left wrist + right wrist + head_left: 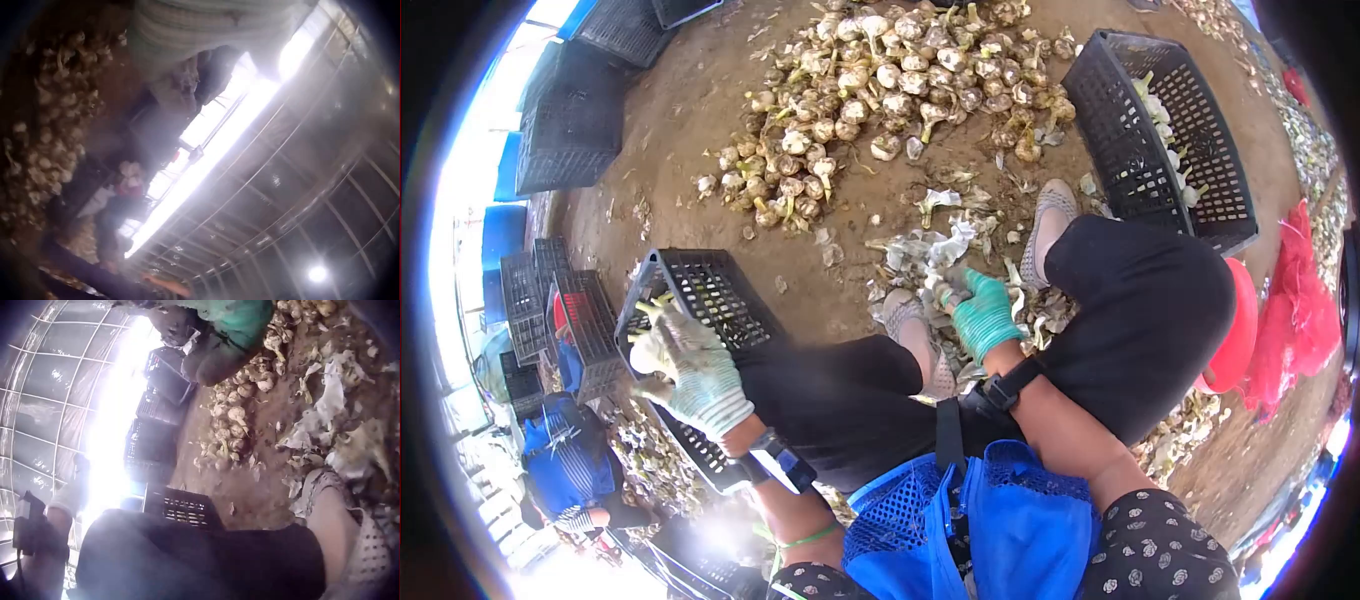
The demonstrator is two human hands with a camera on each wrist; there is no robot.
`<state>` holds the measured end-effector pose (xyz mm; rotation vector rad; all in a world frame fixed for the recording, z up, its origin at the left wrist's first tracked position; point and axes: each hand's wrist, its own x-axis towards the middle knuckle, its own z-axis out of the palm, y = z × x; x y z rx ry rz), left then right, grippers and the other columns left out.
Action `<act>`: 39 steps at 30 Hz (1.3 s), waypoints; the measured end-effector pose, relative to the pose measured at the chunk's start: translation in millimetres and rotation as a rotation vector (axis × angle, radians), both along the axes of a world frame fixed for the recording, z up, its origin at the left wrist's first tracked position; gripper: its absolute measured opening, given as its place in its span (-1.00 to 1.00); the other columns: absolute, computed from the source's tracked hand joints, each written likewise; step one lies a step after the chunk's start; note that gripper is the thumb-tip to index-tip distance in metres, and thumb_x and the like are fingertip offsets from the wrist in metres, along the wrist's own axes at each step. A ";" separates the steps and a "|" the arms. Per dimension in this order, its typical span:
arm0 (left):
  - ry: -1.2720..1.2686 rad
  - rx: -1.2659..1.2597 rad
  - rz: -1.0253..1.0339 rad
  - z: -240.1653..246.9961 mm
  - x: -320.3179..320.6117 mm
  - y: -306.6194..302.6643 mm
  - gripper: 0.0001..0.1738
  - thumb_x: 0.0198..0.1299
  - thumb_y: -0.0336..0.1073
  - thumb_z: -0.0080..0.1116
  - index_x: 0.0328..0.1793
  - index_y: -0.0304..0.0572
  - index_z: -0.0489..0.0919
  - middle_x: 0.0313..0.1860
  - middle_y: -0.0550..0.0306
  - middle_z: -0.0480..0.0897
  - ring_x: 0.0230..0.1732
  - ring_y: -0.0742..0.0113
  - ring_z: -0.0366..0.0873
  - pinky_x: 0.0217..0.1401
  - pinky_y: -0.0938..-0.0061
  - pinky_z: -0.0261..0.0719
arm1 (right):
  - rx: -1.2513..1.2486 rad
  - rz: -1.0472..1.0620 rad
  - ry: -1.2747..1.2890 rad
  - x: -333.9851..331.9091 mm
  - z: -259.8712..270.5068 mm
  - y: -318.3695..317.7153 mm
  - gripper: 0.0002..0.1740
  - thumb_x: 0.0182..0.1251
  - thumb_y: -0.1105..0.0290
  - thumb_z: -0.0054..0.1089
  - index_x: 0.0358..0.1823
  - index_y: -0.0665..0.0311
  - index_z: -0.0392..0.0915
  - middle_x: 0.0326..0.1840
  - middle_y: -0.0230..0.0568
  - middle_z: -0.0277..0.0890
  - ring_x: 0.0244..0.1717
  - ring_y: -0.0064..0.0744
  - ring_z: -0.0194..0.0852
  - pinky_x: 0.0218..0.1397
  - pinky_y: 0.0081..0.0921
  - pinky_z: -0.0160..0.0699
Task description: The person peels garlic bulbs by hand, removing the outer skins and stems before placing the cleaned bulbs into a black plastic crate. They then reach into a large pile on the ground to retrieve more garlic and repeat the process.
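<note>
My left hand [692, 372], in a soiled pale glove with a ribbed cuff, holds a white garlic bulb [648, 352] above the near black crate [718, 290]. Green stem ends show beside its fingers. In the left wrist view only part of the glove [212, 31] shows, and the bulb is out of sight. My right hand [985, 312], in a green-and-white glove, hovers over the garlic skins [940, 248] between the feet. Its fingers are loosely bent, with darkened tips. A pale scrap [191, 342] clings by the fingertips in the right wrist view; no bulb shows there.
A big heap of untrimmed garlic [900, 85] lies on the dirt floor ahead. Another black crate [1125, 150] with white bulbs stands at the right. Stacked crates [570, 120] line the left side. A red mesh bag [1295, 310] lies right of the knee. Another person [575, 460] sits at lower left.
</note>
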<state>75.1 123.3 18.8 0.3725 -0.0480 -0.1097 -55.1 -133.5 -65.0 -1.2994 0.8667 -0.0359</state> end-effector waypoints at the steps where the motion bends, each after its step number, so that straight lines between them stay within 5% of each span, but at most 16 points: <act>1: 0.025 0.138 -0.044 -3.5 3.5 -14.2 -0.24 -0.01 0.13 -0.02 0.08 -0.46 0.22 0.09 -0.19 0.28 0.09 0.07 0.24 0.10 0.35 0.28 | 0.048 0.043 0.025 1.9 4.3 -2.2 -0.70 -0.03 0.64 -0.08 -0.18 0.42 0.43 -0.54 -0.31 0.45 -0.54 -0.61 0.30 -0.48 -0.65 0.31; 3: 0.233 0.391 -0.189 -24.4 14.7 -43.0 -0.46 0.08 -0.02 -0.05 0.05 -0.31 0.31 -0.01 -0.09 0.37 0.02 0.15 0.28 0.01 0.40 0.30 | -0.296 0.168 0.007 -0.1 -3.2 -1.8 -0.68 -0.08 0.62 -0.15 -0.24 0.37 0.48 -0.53 -0.11 0.47 -0.57 -0.49 0.33 -0.51 -0.60 0.31; 5: 0.403 0.492 -0.357 -44.4 29.1 -91.4 -0.54 0.12 -0.10 -0.09 0.06 -0.24 0.32 -0.09 -0.02 0.43 -0.06 0.19 0.34 -0.02 0.37 0.31 | -0.285 0.217 0.068 0.1 -20.7 0.5 -0.71 -0.07 0.62 -0.16 -0.30 0.33 0.51 -0.50 -0.10 0.47 -0.59 -0.55 0.30 -0.53 -0.63 0.26; 9: 0.141 1.272 -0.418 -130.0 62.7 -175.1 -0.55 -0.01 -0.43 0.04 0.08 -0.22 0.31 -0.15 0.07 0.47 -0.24 0.23 0.43 -0.24 0.45 0.39 | -0.413 0.364 0.115 13.8 -2.5 -14.5 -0.83 -0.10 0.54 -0.01 -0.44 0.29 0.55 -0.67 -0.21 0.41 -0.69 -0.54 0.21 -0.59 -0.57 0.23; 11: 0.279 1.473 -0.435 -196.5 94.3 -203.0 -0.40 -0.10 -0.37 0.14 0.13 -0.36 0.25 0.03 0.01 0.39 -0.06 0.23 0.38 -0.02 0.50 0.32 | -0.080 0.211 0.165 20.4 -0.3 -21.8 -0.86 -0.11 0.50 0.08 -0.45 0.33 0.54 -0.72 -0.25 0.39 -0.69 -0.59 0.21 -0.58 -0.56 0.23; 13: 0.020 1.813 -0.350 -242.0 120.8 -223.3 -0.29 -0.17 -0.32 0.18 0.19 -0.23 0.21 0.03 -0.09 0.39 -0.01 0.22 0.36 0.04 0.48 0.26 | 0.044 0.088 0.113 22.5 -7.1 -26.8 -0.83 -0.05 0.57 0.06 -0.35 0.37 0.52 -0.58 -0.29 0.45 -0.59 -0.65 0.25 -0.52 -0.66 0.27; 15: 0.030 1.923 -0.363 -236.0 133.0 -257.2 -0.37 -0.13 -0.27 0.16 0.16 -0.14 0.27 0.03 -0.10 0.39 -0.03 0.23 0.38 0.01 0.46 0.28 | 0.237 -0.175 0.021 21.4 -31.5 -15.8 -0.71 -0.01 0.62 0.01 -0.18 0.39 0.45 -0.42 -0.33 0.46 -0.52 -0.70 0.26 -0.50 -0.76 0.26; 18: -0.177 1.969 -0.208 -308.5 158.8 -256.8 -0.55 -0.05 -0.12 0.10 -0.04 -0.19 0.42 -0.23 0.00 0.50 -0.20 0.27 0.42 -0.13 0.47 0.35 | 0.228 -0.071 0.147 30.1 -22.8 -33.0 -0.68 0.05 0.62 -0.05 -0.09 0.41 0.38 -0.33 -0.39 0.43 -0.48 -0.75 0.24 -0.47 -0.82 0.25; 19: 0.044 1.673 -0.328 -284.1 153.9 -268.1 -0.59 0.00 -0.15 0.06 -0.09 -0.28 0.42 -0.33 0.06 0.50 -0.31 0.34 0.42 -0.21 0.52 0.37 | 0.248 -0.095 0.169 31.7 -21.3 -33.9 -0.69 0.06 0.63 -0.07 -0.10 0.41 0.38 -0.36 -0.40 0.43 -0.50 -0.77 0.22 -0.48 -0.84 0.24; 21: 0.191 1.665 -0.545 -240.9 145.6 -275.2 -0.65 0.03 -0.22 0.04 -0.13 -0.34 0.42 -0.37 0.12 0.51 -0.40 0.42 0.42 -0.28 0.55 0.39 | -0.039 0.017 0.230 34.6 -26.9 -38.5 -0.69 0.07 0.60 -0.05 -0.09 0.41 0.38 -0.37 -0.44 0.41 -0.55 -0.81 0.15 -0.49 -0.87 0.18; 23: 0.444 1.323 -0.762 -202.2 110.2 -260.0 -0.69 0.03 -0.26 0.05 -0.17 -0.35 0.44 -0.41 0.17 0.51 -0.48 0.48 0.39 -0.34 0.56 0.40 | 0.268 -0.615 0.028 34.2 -39.6 -33.2 -0.67 -0.02 0.61 -0.15 -0.15 0.41 0.41 -0.45 -0.39 0.41 -0.51 -0.67 0.28 -0.47 -0.81 0.26; 27: 0.102 1.304 -1.146 -116.0 47.8 -226.9 -0.60 -0.04 -0.33 0.12 -0.06 -0.37 0.40 -0.27 0.17 0.50 -0.27 0.42 0.43 -0.15 0.57 0.41 | -0.089 -0.440 -0.126 35.4 -38.2 -35.2 -0.71 0.01 0.43 0.02 -0.19 0.33 0.43 -0.36 -0.30 0.40 -0.42 -0.39 0.38 -0.31 -0.57 0.39; 30: -0.441 1.629 -1.194 -85.6 5.0 -204.2 -0.29 -0.27 -0.35 0.28 0.10 -0.37 0.29 -0.16 0.07 0.50 -0.16 0.45 0.42 -0.06 0.56 0.37 | -0.417 -0.032 0.058 28.7 -29.0 -31.2 -0.77 -0.01 0.33 0.07 -0.38 0.36 0.47 -0.45 0.04 0.40 -0.45 -0.06 0.38 -0.37 -0.39 0.35; 31: -0.420 1.594 -1.040 -80.5 -12.0 -199.2 -0.30 -0.35 -0.33 0.22 0.08 -0.25 0.32 -0.12 -0.09 0.45 -0.10 0.12 0.43 -0.03 0.44 0.36 | -0.431 -0.027 0.046 26.0 -22.9 -28.9 -0.77 -0.01 0.33 0.07 -0.38 0.36 0.47 -0.45 0.04 0.40 -0.45 -0.06 0.38 -0.37 -0.39 0.35; 36: -0.603 1.764 -0.586 -54.7 -54.7 -187.6 -0.37 -0.31 -0.39 0.24 0.03 -0.30 0.35 -0.12 -0.10 0.47 -0.06 0.22 0.44 -0.03 0.50 0.37 | -0.384 0.122 0.105 10.3 -7.7 -20.7 -0.75 0.03 0.27 0.08 -0.51 0.36 0.43 -0.63 0.03 0.35 -0.54 -0.02 0.35 -0.46 -0.31 0.30; 39: -0.515 1.722 -0.670 -39.0 -62.4 -177.8 -0.38 -0.33 -0.41 0.24 0.01 -0.31 0.36 -0.13 -0.07 0.48 -0.08 0.26 0.45 -0.03 0.51 0.37 | -0.462 0.165 -0.024 3.2 3.7 -19.9 -0.78 0.01 0.34 0.08 -0.56 0.37 0.38 -0.68 0.02 0.31 -0.58 0.00 0.29 -0.49 -0.29 0.27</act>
